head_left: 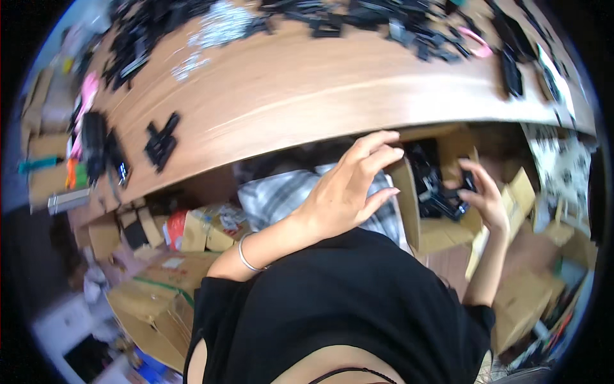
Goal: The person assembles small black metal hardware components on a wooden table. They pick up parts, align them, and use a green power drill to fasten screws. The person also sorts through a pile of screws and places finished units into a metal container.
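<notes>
My left hand [339,192] is raised in front of the table's near edge, its fingers apart with nothing in them. Over an open cardboard box [407,208] to my right, my right hand [489,201] pinches a small black part [469,182] between thumb and fingers. Its exact kind is too blurred to make out. Inside the box lies a heap of black plastic parts [441,200]. Grey plaid cloth [281,195] covers my lap just under the left hand.
Along the far side of the wooden table [288,89] lie piles of black parts [409,29] and small silvery pieces [220,25]. A black assembled piece [161,142] sits near the left edge. Cardboard boxes [147,313] stand on the floor at both sides.
</notes>
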{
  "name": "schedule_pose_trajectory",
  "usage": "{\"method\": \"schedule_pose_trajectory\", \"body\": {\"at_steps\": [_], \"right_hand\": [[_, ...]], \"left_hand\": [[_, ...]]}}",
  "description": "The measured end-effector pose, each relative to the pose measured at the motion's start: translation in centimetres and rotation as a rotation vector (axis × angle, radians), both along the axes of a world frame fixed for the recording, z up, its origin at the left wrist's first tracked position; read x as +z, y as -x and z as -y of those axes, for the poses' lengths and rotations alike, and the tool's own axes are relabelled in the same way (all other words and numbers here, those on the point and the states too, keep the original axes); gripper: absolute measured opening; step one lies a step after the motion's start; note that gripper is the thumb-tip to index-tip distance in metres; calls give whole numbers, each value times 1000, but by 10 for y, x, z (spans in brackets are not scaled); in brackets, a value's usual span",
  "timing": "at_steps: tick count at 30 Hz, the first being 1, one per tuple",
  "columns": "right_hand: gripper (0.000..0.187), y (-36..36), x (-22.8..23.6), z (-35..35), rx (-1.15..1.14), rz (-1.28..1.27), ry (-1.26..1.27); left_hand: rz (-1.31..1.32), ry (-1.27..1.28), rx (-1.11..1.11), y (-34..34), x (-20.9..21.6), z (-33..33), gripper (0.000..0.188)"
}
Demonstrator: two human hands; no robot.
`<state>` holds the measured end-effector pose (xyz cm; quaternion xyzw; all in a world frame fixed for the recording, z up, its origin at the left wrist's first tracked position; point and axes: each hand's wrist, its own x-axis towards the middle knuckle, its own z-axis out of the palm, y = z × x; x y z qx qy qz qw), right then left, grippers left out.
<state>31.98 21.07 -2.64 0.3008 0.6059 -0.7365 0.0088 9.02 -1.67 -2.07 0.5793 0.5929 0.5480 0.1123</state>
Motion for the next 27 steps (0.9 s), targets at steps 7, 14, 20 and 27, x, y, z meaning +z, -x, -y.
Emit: {"method": "schedule_pose_trajectory", "body": {"at_steps": [7, 14, 20, 27], "right_hand": [[43, 22, 24, -6, 488, 201, -496], [17, 224, 70, 95, 652, -475, -835], [35, 383, 30, 190, 683, -943, -1151], [33, 392, 17, 178, 705, -915, -1157]], "left_hand": [[-100, 40, 1112, 86, 38, 113, 33], [-99, 458, 1194, 146, 18, 219, 58], [-120, 456, 1164, 144, 12, 210, 40], [-178, 382, 1059, 137, 12, 207, 36]]}}
